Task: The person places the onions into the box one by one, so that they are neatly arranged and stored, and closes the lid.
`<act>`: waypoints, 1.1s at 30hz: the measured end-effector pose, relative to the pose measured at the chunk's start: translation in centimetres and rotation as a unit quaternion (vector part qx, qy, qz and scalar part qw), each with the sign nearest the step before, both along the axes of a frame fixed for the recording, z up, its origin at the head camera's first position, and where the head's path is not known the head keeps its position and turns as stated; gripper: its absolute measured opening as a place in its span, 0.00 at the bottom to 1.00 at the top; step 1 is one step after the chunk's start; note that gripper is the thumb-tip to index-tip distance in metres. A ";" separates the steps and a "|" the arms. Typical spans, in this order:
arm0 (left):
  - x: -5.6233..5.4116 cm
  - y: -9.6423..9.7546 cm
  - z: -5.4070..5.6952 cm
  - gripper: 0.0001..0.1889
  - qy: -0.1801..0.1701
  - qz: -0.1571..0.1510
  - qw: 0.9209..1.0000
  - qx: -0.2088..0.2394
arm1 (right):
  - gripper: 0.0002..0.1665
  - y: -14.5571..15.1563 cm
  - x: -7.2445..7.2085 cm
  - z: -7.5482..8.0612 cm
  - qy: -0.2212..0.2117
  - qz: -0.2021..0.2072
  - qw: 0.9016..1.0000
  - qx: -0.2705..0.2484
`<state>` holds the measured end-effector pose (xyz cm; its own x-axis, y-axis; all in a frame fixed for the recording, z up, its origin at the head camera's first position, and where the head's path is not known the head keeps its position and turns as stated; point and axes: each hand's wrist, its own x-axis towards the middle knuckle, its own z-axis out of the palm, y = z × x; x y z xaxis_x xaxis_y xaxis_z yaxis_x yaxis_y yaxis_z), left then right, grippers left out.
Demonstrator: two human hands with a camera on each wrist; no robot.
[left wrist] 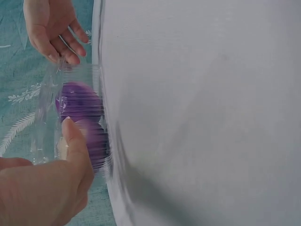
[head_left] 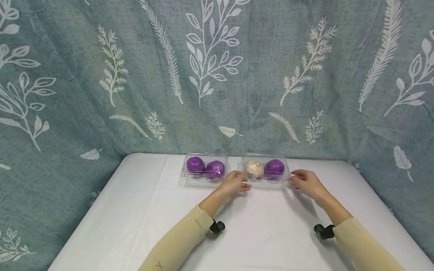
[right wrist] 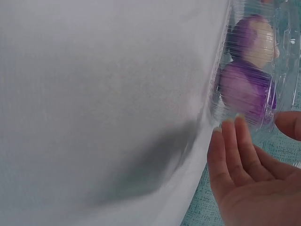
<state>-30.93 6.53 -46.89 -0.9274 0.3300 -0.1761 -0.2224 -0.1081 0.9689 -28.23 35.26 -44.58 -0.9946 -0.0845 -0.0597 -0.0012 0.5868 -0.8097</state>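
Observation:
A clear plastic clamshell box (head_left: 266, 183) at the table's far edge holds a cream round piece (head_left: 254, 169) and a purple one (head_left: 274, 169). Up close both show purple and cream patches; their kind is unclear. My left hand (head_left: 233, 184) is at the box's left end, one extended finger against the clear plastic in the left wrist view. At the opposite end is my right hand (head_left: 306, 184), its fingers (right wrist: 233, 146) fairly straight beside the box and its thumb near the rim. A second clear clamshell box (head_left: 203, 181) with two purple round pieces stands to the left.
A white cloth covers the table (head_left: 135, 210). Behind and around it hangs a blue-green curtain (head_left: 217, 124) with white leaf prints, close to both boxes. Each wrist carries a small black camera (head_left: 217, 226).

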 end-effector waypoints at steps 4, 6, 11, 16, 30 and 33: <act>-0.3 0.6 -0.6 0.22 -0.007 0.022 1.000 0.020 | 0.31 0.0 -0.1 0.0 -0.022 0.010 0.999 -0.031; -0.5 0.8 -0.8 0.23 -0.006 0.029 0.999 0.025 | 0.31 0.0 -0.2 0.0 -0.029 0.010 0.998 -0.050; -0.6 1.1 -0.8 0.24 0.002 0.043 0.998 0.040 | 0.32 -0.2 -0.4 -0.2 -0.038 0.001 0.996 -0.085; -0.5 1.2 -0.5 0.24 0.007 0.043 0.998 0.044 | 0.31 -0.3 -0.3 -0.1 -0.035 -0.003 0.996 -0.087; -0.1 1.3 -0.1 0.23 0.020 0.055 0.998 0.036 | 0.28 0.0 -0.7 -0.2 -0.027 0.013 0.996 -0.083; -0.2 1.4 -0.2 0.23 0.022 0.054 0.998 0.034 | 0.27 0.0 -0.7 -0.1 -0.025 0.014 0.996 -0.080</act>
